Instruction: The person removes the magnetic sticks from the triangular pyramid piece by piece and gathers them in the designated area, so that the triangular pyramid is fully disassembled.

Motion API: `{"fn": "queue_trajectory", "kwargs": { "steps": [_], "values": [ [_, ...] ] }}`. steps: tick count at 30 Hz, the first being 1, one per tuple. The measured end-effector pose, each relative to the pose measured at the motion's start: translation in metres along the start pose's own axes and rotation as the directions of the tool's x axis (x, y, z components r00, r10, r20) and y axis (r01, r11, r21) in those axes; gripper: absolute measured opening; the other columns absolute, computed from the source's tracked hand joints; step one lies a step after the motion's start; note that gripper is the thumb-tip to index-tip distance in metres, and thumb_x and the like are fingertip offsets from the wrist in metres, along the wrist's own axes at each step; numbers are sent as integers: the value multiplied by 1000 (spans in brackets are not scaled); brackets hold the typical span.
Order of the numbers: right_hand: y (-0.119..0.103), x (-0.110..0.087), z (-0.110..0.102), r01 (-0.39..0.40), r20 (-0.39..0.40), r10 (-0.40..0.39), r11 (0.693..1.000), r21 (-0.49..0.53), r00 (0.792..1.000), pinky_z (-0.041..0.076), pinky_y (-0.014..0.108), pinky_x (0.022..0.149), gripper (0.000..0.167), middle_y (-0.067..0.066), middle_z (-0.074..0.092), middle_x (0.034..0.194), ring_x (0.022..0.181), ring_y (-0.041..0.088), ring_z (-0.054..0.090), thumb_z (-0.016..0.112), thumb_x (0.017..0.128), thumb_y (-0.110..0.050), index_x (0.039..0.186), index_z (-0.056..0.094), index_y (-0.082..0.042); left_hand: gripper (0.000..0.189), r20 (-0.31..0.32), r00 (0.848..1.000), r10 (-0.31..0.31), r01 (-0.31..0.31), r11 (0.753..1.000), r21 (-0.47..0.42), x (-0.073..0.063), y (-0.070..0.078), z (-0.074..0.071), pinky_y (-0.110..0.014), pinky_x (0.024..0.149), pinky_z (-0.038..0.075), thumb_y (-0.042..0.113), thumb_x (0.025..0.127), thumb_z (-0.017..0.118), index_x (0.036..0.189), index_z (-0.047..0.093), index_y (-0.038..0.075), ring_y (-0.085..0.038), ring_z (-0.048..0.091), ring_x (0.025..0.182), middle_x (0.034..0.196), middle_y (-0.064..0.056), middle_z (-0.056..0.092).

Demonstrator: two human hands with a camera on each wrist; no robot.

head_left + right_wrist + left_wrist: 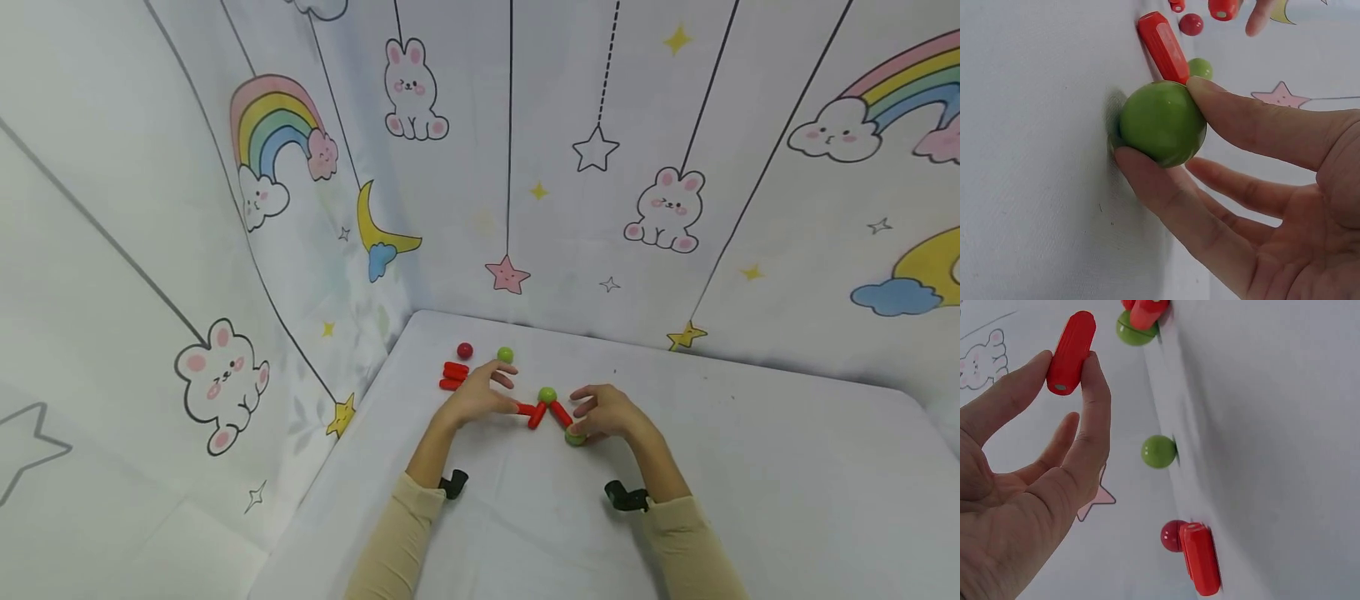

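Observation:
My left hand (480, 395) pinches a short red rod (1072, 353) between thumb and finger, held up off the table in the left wrist view. My right hand (611, 412) grips a green ball (1163, 124) between thumb and fingertips, low at the white table. A faceted red rod (1164, 47) lies with one end right at that ball. Its far end reaches another green ball (547, 395), from which a second red rod (537, 415) also slants toward me. In the head view the held rod overlaps the area beside this second rod.
Farther left on the table (787, 467) lie several red rods (454, 373) side by side. Behind them sit a red ball (465, 351) and a loose green ball (506, 355). A patterned cloth wall (555, 225) rises along the table's back edge.

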State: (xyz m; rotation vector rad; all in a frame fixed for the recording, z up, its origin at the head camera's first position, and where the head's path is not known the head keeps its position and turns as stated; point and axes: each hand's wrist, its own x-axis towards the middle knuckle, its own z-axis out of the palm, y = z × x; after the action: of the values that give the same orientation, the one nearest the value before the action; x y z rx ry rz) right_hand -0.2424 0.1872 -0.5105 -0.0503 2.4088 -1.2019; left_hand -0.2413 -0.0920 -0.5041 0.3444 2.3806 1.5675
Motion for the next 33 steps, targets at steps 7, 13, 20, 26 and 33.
{"fn": "queue_trajectory", "kwargs": {
  "steps": [7,13,20,26,33],
  "values": [
    [4,-1,1,6,-7,-6,1000,4,1000,64,39,69,69,17,69,113,85,24,70,89,78,1,140,59,3,59,-70,997,-39,36,998,-55,-4,-7,-24,-41,90,55,8,88,83,141,58,8,-24,71,105,137,-24,58],
    [4,-2,0,4,-6,-4,1000,4,1000,64,39,70,68,18,69,114,86,24,70,89,78,0,139,59,3,56,-136,989,-51,44,998,-48,-8,-17,-41,-42,92,55,10,88,82,139,60,10,-27,67,107,137,-27,58],
    [2,-3,-1,6,-5,-6,1000,-9,1000,64,40,71,66,18,69,114,85,23,70,89,79,-1,139,59,3,56,-185,980,-67,52,995,-85,-13,-35,-64,-39,92,56,9,92,74,143,55,4,-33,62,113,137,-26,59],
    [0,-3,-2,4,6,-4,1000,-1,1000,64,39,71,66,19,69,115,86,23,71,88,80,-1,139,59,3,58,-221,968,-120,92,987,-132,-17,-49,-80,-42,98,56,8,94,73,148,52,3,-36,57,123,143,-25,54],
    [0,-1,0,5,11,-5,1000,13,1000,64,39,70,66,19,69,114,85,24,71,88,79,1,139,59,4,56,-261,950,-174,145,981,-126,-20,-59,-89,-43,99,56,5,94,74,146,53,2,-36,61,119,140,-25,56]
  ]
}}
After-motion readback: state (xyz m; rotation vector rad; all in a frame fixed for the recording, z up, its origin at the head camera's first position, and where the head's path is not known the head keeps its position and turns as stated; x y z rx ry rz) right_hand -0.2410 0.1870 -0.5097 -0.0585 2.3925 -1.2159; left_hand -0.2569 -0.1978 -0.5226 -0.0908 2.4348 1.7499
